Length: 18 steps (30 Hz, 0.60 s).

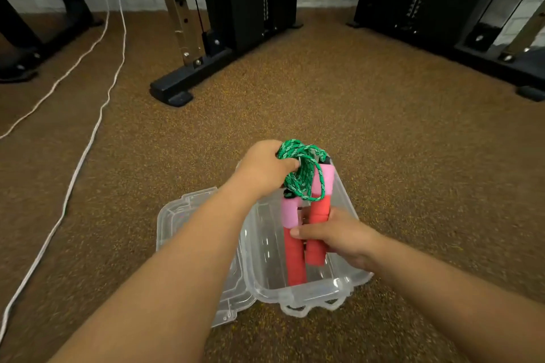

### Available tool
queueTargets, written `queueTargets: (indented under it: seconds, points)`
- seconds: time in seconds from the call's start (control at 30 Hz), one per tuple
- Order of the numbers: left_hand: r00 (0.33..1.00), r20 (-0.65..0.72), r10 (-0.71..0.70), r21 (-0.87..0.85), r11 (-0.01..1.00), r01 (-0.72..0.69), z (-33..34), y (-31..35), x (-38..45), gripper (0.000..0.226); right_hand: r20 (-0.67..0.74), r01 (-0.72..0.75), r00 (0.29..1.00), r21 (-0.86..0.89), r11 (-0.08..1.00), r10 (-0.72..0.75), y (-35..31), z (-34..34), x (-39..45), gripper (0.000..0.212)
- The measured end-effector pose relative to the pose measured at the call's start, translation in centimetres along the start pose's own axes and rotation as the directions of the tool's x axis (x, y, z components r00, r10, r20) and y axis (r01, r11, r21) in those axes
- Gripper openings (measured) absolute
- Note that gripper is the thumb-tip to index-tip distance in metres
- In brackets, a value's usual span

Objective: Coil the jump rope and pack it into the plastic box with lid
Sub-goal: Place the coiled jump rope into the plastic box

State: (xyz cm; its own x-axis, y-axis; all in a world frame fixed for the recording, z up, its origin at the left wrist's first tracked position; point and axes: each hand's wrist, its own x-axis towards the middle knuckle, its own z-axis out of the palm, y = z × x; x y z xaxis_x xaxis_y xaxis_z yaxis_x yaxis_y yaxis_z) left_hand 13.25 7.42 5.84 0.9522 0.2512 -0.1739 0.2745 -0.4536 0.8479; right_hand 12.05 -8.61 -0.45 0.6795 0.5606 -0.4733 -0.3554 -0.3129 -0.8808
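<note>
The jump rope has a green braided cord bundled in loops and two red-and-pink foam handles side by side. My left hand grips the coiled cord at its top. My right hand is closed around both handles at their middle. The handles' lower ends hang inside the open clear plastic box on the floor. The clear lid lies flat just left of the box, partly under my left forearm.
Brown speckled gym floor all around. Black weight machine bases stand at the back centre and back right. Two white cords trail across the floor on the left.
</note>
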Motion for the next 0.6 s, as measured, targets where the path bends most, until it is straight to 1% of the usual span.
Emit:
queueTargets:
  seconds: [0.07,0.1,0.17,0.23,0.33,0.4,0.47,0.5,0.6]
  points:
    - [0.999,-0.041,-0.016,0.145,0.989,0.022,1.3,-1.2,1.1,0.009,-0.040,-0.067,0.997,0.006,0.998,0.067,0.2,0.0,1.0,0.019]
    - [0.998,-0.054,-0.039,0.207,0.977,0.049,1.8,-1.7,1.6,0.012,-0.071,-0.088,0.994,0.011,0.996,0.088,0.3,0.0,1.5,0.019]
    - [0.992,-0.030,-0.125,0.227,0.965,0.129,2.7,-2.9,2.5,0.018,-0.125,-0.121,0.985,-0.018,0.993,0.117,0.7,0.0,2.5,0.025]
    - [0.979,-0.008,-0.202,0.208,0.958,0.200,3.5,-4.2,3.1,0.019,-0.142,-0.149,0.982,-0.149,0.978,0.128,1.4,0.0,3.3,0.022]
    - [0.966,-0.031,-0.257,0.271,0.928,0.256,3.9,-5.6,3.8,0.021,-0.165,-0.215,0.971,-0.288,0.933,0.173,2.3,0.3,4.3,0.022]
    - [0.962,-0.055,-0.268,0.322,0.907,0.271,4.3,-6.3,4.4,0.023,-0.195,-0.227,0.969,-0.446,0.866,0.153,2.7,0.6,4.8,0.023]
    - [0.942,-0.063,-0.331,0.362,0.871,0.330,4.7,-6.7,4.7,0.025,-0.198,-0.245,0.968,-0.581,0.776,0.156,2.9,0.8,5.0,0.022]
    - [0.927,-0.065,-0.370,0.357,0.859,0.368,4.9,-7.1,4.9,0.025,-0.197,-0.267,0.963,-0.629,0.730,0.183,2.9,1.0,5.0,0.026]
    - [0.900,-0.021,-0.435,0.268,0.865,0.424,5.3,-7.2,5.0,0.029,-0.236,-0.352,0.935,-0.709,0.611,0.265,2.9,1.2,5.1,0.059]
